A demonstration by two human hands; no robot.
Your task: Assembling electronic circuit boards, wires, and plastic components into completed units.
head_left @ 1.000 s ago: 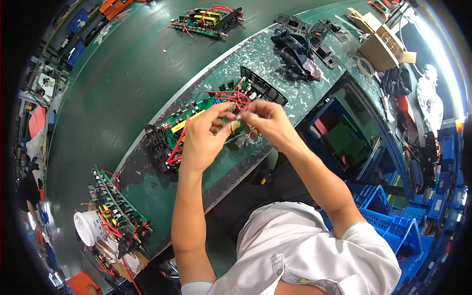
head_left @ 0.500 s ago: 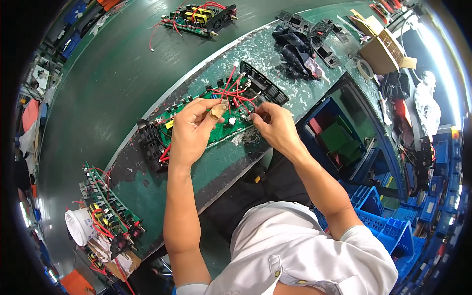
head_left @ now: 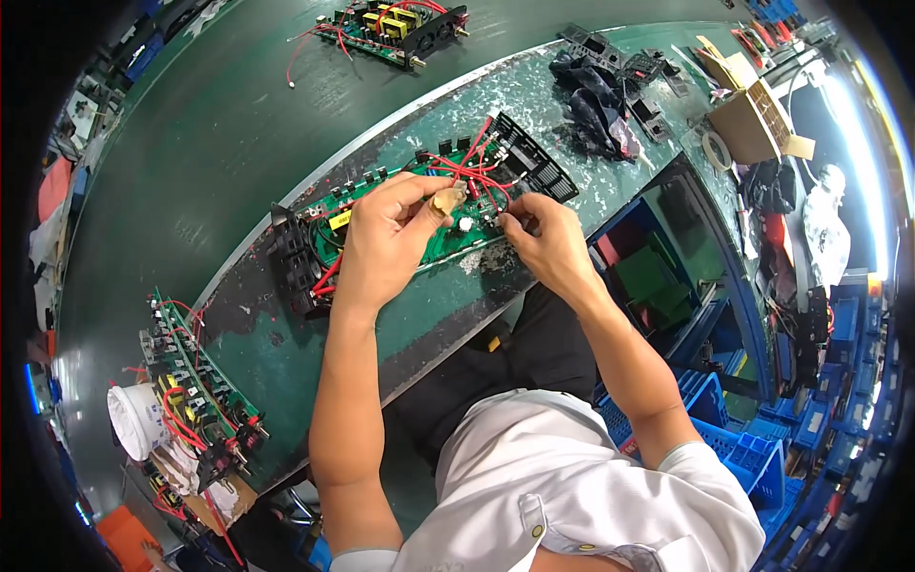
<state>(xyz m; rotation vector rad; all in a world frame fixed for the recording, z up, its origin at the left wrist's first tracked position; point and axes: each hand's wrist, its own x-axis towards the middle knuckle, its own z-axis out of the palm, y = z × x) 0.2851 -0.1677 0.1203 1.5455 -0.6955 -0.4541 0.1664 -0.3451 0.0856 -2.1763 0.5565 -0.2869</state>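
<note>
A green circuit board [head_left: 434, 246] with black end panels lies tilted across the bench in front of me. Over its right half, several red wires [head_left: 474, 172] cross in a bunch. My left hand [head_left: 389, 243] is closed above the board, its fingertips pinching at the near side of that bunch. A tan wrapping [head_left: 444, 201] covers a fingertip there. My right hand [head_left: 553, 243] pinches the end of a red wire at the board's near right edge; its fingertips partly hide the spot. The slotted black end panel [head_left: 536, 157] stands just beyond the right hand.
Another board assembly [head_left: 391, 33] sits on the far green surface. More boards [head_left: 205, 381] stand at the left beside a white tub [head_left: 136, 419]. Black plastic parts [head_left: 646, 67], a black bag [head_left: 591, 100] and a cardboard box [head_left: 751, 124] occupy the far right. Blue crates [head_left: 734, 443] are at my right.
The whole view has shifted slightly. Both hands stay pinched over the same part of the board, with the left fingertips still at the red wires.
</note>
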